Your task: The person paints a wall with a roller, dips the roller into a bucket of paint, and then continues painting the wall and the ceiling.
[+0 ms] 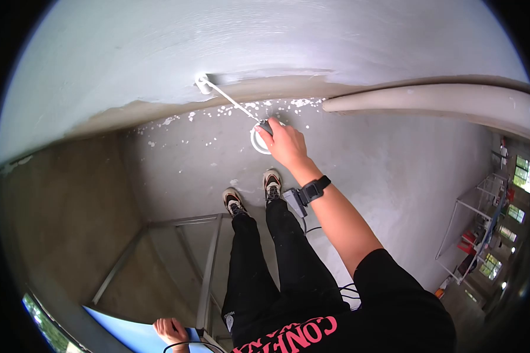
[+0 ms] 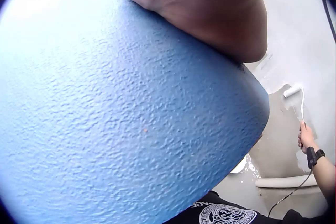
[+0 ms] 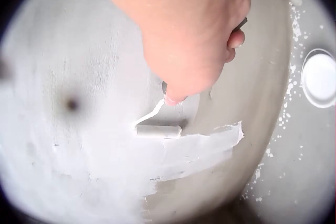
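Note:
My right hand (image 1: pixel 287 143) grips the dark handle (image 1: pixel 265 127) of a paint roller, its arm stretched forward. The white roller head (image 3: pixel 158 131) lies against the wall (image 3: pixel 105 103), at the edge of a wet white coat over bare grey-brown plaster. Below that hand a round white paint bucket (image 1: pixel 258 141) stands on the floor, partly hidden by the hand. My left hand (image 1: pixel 169 330) rests on a blue, textured board (image 1: pixel 121 326) at the lower left, fingers loosely bent. In the left wrist view this hand (image 2: pixel 199 19) lies along the board's edge.
White paint drips dot the floor (image 1: pixel 182 159) along the wall's foot. A thick pale pipe (image 1: pixel 436 101) runs along the wall base to the right. A metal frame (image 1: pixel 209 270) stands beside my legs. A grey device (image 1: pixel 295 203) with a cable lies near my shoe (image 1: pixel 272 183).

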`<act>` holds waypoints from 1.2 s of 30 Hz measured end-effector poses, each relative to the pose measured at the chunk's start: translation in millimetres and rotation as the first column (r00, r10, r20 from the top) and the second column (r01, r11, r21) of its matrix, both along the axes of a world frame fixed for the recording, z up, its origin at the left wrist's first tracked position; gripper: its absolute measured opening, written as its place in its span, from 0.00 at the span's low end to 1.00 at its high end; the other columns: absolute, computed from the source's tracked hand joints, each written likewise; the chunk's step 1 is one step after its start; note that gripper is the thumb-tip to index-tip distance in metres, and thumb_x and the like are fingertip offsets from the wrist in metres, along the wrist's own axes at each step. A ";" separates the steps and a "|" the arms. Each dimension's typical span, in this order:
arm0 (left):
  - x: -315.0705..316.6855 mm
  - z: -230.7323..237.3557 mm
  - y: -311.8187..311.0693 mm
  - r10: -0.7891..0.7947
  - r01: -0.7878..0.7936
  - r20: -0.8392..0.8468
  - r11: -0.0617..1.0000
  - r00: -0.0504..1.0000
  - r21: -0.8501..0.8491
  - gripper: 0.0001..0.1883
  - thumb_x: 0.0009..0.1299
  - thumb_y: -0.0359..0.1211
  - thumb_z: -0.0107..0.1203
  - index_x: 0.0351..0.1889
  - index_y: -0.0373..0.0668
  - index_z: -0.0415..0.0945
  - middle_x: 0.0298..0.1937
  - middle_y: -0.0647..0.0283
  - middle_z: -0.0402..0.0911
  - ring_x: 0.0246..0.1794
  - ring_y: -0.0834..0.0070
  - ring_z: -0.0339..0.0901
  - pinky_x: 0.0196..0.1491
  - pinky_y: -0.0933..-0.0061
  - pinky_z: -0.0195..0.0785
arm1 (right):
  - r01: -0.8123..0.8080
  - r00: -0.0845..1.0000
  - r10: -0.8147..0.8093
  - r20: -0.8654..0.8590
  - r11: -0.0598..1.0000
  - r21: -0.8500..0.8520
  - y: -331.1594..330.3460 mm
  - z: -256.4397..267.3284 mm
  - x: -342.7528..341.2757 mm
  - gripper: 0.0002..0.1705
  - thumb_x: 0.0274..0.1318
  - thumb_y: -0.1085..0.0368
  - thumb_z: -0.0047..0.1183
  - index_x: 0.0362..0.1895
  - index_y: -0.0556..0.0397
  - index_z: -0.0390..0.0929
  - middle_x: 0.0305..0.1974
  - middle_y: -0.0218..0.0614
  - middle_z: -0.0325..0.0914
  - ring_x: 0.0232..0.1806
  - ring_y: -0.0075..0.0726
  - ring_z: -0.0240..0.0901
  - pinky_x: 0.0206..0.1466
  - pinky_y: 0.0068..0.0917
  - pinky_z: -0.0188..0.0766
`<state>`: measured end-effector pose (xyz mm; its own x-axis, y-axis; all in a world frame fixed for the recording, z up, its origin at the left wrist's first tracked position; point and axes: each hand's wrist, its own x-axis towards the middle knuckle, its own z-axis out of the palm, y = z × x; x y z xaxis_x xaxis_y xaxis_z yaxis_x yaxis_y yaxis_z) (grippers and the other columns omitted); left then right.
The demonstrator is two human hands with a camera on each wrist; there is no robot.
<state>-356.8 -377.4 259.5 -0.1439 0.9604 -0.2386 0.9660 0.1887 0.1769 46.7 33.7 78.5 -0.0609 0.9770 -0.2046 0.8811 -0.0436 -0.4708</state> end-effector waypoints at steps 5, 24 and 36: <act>3.8 7.8 3.1 0.045 -0.045 0.031 0.999 0.999 0.013 0.09 0.59 0.28 0.49 0.19 0.39 0.62 0.21 0.53 0.64 0.25 0.53 0.64 0.40 0.55 0.59 | -0.006 1.000 0.005 -0.012 0.997 -0.080 4.5 10.6 -28.5 0.24 0.63 0.42 0.45 0.40 0.52 0.72 0.22 0.47 0.78 0.28 0.57 0.77 0.31 0.48 0.72; 2.0 -2.8 -2.6 -0.023 0.023 -0.040 1.000 0.999 0.006 0.09 0.60 0.30 0.48 0.20 0.38 0.65 0.23 0.52 0.68 0.28 0.52 0.67 0.40 0.55 0.60 | 0.515 0.857 -0.515 0.022 0.857 -0.011 -60.5 7.9 199.9 0.24 0.62 0.42 0.47 0.33 0.52 0.73 0.25 0.48 0.78 0.33 0.64 0.74 0.35 0.50 0.69; -0.3 -1.6 -5.3 -0.037 0.035 -0.077 0.999 0.996 -0.035 0.08 0.60 0.30 0.49 0.21 0.38 0.66 0.24 0.52 0.70 0.29 0.52 0.69 0.39 0.55 0.60 | 0.463 0.880 -0.466 0.087 0.885 0.053 -58.9 -5.1 206.6 0.23 0.62 0.43 0.48 0.34 0.51 0.73 0.22 0.50 0.77 0.28 0.63 0.75 0.30 0.52 0.70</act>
